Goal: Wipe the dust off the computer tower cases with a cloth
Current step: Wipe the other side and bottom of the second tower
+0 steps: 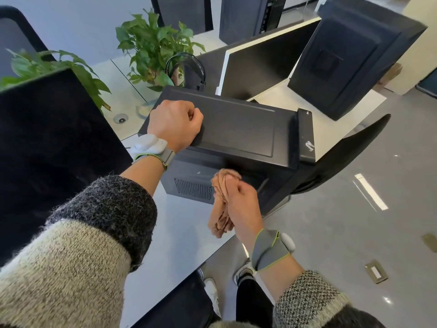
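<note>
A black computer tower case [238, 131] lies on its side on the white desk [179, 235], at the desk's corner. My left hand [176, 124] rests as a fist on the near left corner of its top panel, holding nothing that I can see. My right hand [243, 202] grips a bunched tan cloth [221, 200] and presses it against the case's near face, right of a vent grille [192, 188]. The cloth's loose end hangs below my hand.
A dark monitor [52, 147] stands at the left and a white-framed monitor [260, 62] behind the case. A second black tower [350, 67] stands at the back right. Potted plants [153, 48], a coiled cable [186, 67] and a black chair [350, 152] surround the case.
</note>
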{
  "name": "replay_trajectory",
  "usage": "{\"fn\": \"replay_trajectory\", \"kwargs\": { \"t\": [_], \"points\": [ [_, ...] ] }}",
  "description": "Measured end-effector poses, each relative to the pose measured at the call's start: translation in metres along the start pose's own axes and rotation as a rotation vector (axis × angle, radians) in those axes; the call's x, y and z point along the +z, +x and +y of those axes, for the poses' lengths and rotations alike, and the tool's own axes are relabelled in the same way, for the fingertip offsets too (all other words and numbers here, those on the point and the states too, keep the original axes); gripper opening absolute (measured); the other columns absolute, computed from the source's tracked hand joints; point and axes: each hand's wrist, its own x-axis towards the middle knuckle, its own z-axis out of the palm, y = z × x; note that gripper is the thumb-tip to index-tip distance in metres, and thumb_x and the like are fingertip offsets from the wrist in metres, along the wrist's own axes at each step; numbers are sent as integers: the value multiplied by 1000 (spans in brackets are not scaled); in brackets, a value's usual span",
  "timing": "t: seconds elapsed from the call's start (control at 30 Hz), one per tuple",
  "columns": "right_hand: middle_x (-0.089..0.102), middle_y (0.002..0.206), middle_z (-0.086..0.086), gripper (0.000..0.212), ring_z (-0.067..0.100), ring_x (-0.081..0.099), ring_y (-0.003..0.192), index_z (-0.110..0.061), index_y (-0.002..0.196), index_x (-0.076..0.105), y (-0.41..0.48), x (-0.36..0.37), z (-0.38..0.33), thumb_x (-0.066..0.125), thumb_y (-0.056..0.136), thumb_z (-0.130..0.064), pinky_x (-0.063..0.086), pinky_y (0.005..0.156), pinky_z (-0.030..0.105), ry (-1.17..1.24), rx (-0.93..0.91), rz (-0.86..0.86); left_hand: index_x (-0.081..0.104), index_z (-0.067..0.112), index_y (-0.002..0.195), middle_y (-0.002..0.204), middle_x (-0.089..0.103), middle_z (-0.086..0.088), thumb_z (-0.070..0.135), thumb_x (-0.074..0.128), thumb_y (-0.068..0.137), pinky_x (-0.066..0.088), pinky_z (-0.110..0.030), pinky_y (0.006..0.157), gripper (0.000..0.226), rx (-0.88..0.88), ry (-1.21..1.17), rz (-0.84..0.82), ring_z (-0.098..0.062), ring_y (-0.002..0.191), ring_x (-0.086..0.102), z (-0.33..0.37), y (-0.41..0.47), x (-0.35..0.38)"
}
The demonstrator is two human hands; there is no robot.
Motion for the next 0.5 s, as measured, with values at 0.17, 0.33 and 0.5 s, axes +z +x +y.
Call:
{"fn": "replay_trajectory", "kwargs": {
  "t": [0.17,0.33,0.5],
  "points": [
    [80,84,-3,34,17,75,81,-20,92,78,2,6,9,52,110,-33,59,76,38,-50,-36,1,39,14,57,50,36,1,36,51,94,32,-32,56,45,12,-3,14,-32,55,43,-1,0,-2],
    [79,84,0,39,18,75,82,-20,89,76,1,13,15,49,111,-37,60,80,37,-111,25,26,38,16,56,49,35,3,36,51,94,33,-32,55,45,40,-20,30,-29,53,43,-5,0,0],
    [73,79,0,36,28,71,82,-22,86,73,0,16,6,51,106,-41,59,77,45,-153,-119,71,43,14,58,51,43,0,37,50,95,38,-33,55,44,37,-39,37,-29,53,48,-6,-1,2]
  ]
}}
